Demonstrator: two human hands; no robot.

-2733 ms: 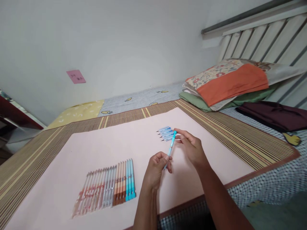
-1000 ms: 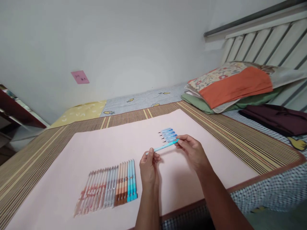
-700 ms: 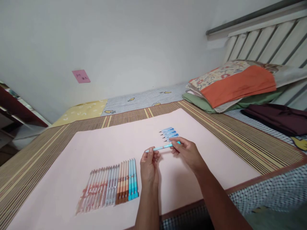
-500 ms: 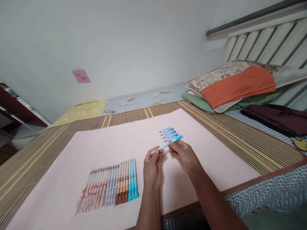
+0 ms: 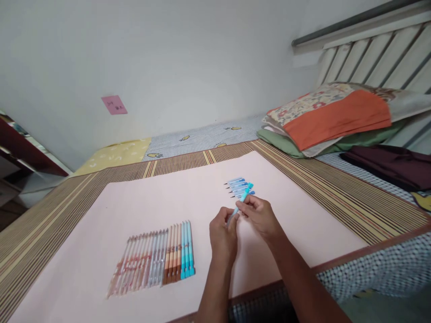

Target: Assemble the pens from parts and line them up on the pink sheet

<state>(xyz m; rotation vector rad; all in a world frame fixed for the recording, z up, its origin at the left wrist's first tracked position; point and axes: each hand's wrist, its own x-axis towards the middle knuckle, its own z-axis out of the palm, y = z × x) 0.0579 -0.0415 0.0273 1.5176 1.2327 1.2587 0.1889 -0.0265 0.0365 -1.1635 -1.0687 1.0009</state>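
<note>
Between my two hands is a light blue pen (image 5: 244,195) with a turquoise end, tilted with that end up and away from me. My left hand (image 5: 225,231) pinches its lower end, and the tip is hidden in those fingers. My right hand (image 5: 258,216) grips it near the middle. Just beyond lie several short blue pens with dark tips (image 5: 235,185), partly covered by the held pen. To the left, a neat row of pens lies side by side: clear ones with reddish marks (image 5: 134,264), grey ones (image 5: 157,260), brown ones (image 5: 173,255) and light blue ones (image 5: 186,251).
A pale pink sheet (image 5: 161,204) lies under everything on a striped mat (image 5: 77,202). Folded cloths with an orange band (image 5: 350,121) are piled at the right back, near a dark maroon cloth (image 5: 387,166). A white slatted headboard (image 5: 373,58) stands behind.
The pen has turned steeper, its turquoise end swinging up and its lower end down. My left hand has shifted right, closer to my right hand, its fingers closing around the lower end.
</note>
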